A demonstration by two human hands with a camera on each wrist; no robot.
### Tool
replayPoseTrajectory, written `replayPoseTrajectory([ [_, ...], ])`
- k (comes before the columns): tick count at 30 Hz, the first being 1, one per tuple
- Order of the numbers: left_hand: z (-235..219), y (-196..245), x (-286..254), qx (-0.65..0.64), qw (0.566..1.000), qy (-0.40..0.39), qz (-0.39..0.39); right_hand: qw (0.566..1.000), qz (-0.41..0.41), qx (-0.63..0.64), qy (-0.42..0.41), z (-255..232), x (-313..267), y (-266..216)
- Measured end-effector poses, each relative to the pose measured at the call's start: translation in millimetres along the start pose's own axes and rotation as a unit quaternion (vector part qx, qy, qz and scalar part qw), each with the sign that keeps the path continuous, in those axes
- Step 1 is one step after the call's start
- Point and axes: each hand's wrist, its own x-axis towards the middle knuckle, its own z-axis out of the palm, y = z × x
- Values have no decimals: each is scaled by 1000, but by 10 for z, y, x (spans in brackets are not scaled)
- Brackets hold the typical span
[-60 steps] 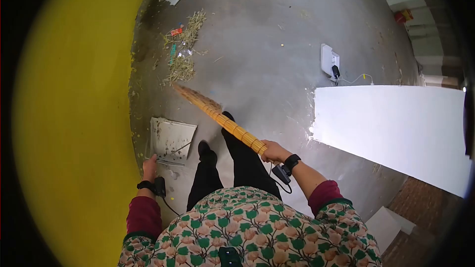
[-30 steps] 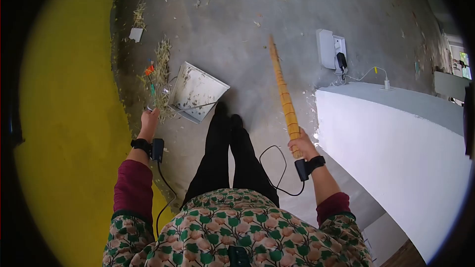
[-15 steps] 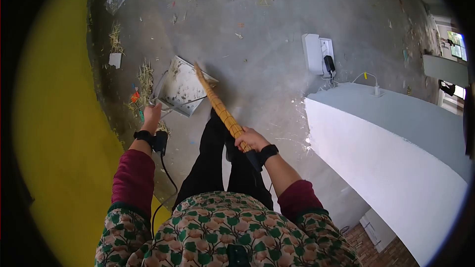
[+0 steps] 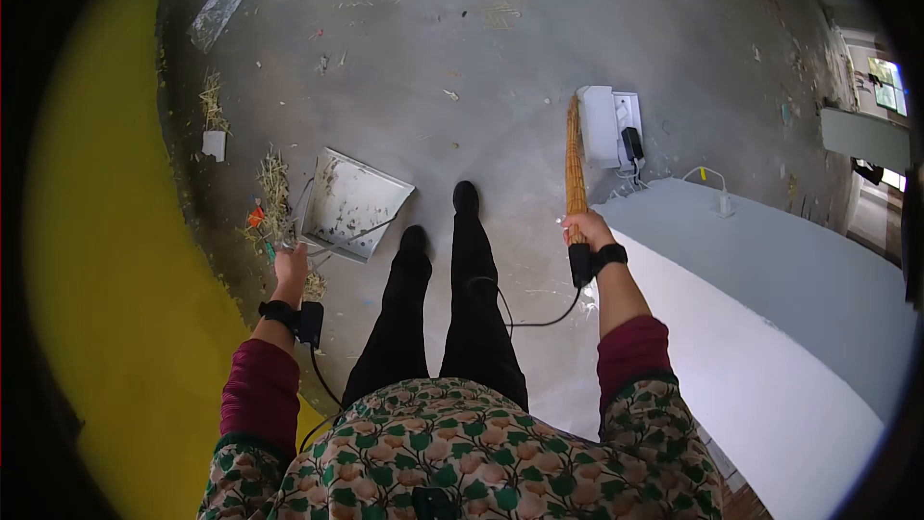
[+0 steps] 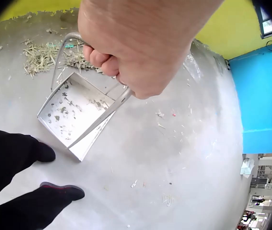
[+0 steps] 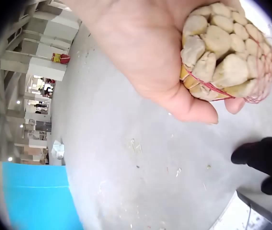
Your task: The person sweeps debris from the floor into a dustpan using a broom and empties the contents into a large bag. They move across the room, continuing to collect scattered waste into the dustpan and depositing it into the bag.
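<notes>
Grey concrete floor [image 4: 500,67] fills most of the head view, bordered by a yellow wall [image 4: 96,260] down the left side and a white ledge [image 4: 770,327] at lower right. A white power strip [image 4: 608,125] with a black plug lies on the floor just above the ledge's near corner, right of centre. The person stands mid-frame in black trousers and shoes, with a floral top at the bottom edge. Left of the feet, a metal dustpan [image 4: 351,202] sits tilted with its mouth toward the upper left; the left hand [image 4: 291,265] has its fingers curled round the wire handle, plainly so in the left wrist view [image 5: 136,45]. Specks of grit and straw already lie inside the pan [image 5: 73,112]. To the right of centre, the right hand [image 4: 585,229] is clenched round the bound end of a straw broom [image 4: 575,159], which points up the frame toward the power strip, away from the pan; the right wrist view shows the fingers [image 6: 193,108] wrapped about the tied bundle of stalks [image 6: 227,52]. A straw pile [image 4: 272,195] with bits of coloured litter lies against the wall just left of the pan, and scattered scraps dot the upper left, so as a judgement some sweepings are gathered but much debris remains on the floor.
</notes>
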Motion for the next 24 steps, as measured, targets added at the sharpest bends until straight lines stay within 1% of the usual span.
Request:
replayPoseTrajectory([
  [1,59,91,-74,59,998,4,-13,1000,18,-24,6,2,206,-71],
  [2,49,396,-246,67,996,35,-51,997,-3,-71,-2,73,275,-64],
  [3,59,489,-344,73,995,32,-61,993,-21,-119,-6,259,257,-23],
  [4,111,588,-415,56,994,19,-94,987,-66,-136,-47,425,145,132],
  [5,167,679,-451,34,991,8,-127,991,-51,-115,-41,611,-26,301],
  [6,227,730,-485,75,992,12,-104,982,-32,-152,-103,692,-160,448],
  [7,343,537,-412,70,991,19,-112,977,19,-157,-145,794,-253,582],
  [8,542,178,-306,28,993,0,-115,964,48,-155,-209,824,-360,559],
  [9,563,228,-333,-13,993,-17,-117,947,77,-153,-273,801,-488,463],
  [10,561,259,-372,-14,992,-11,-125,944,77,-159,-280,751,-623,331],
  [11,388,749,-476,29,992,8,-123,944,60,-170,-275,656,-758,164],
  [12,287,1056,-510,71,990,26,-122,945,41,-181,-270,545,-796,51],
  [13,302,1071,-490,70,989,32,-130,946,26,-190,-260,373,-728,-15],
  [14,316,1062,-468,80,988,28,-130,948,-16,-201,-246,210,-632,-127],
  [16,332,1103,-458,89,986,27,-138,957,-80,-223,-169,-117,-258,-344],
  [17,323,1152,-462,91,986,30,-139,960,-104,-227,-126,-158,-171,-592],
  [18,320,1182,-469,94,985,32,-141,961,-94,-227,-129,-197,23,-806],
  [19,327,1179,-470,92,984,36,-148,965,-81,-214,-129,-232,274,-924],
  [20,328,1178,-471,92,984,40,-145,963,-82,-226,-121,-188,542,-874],
  [21,317,1189,-455,92,985,44,-139,962,-84,-236,-111,-119,643,-873],
  [22,306,1204,-438,82,985,36,-145,954,-95,-264,-110,-25,656,-719],
  [24,359,1163,-427,81,984,40,-151,937,-102,-314,-117,345,326,-297],
])
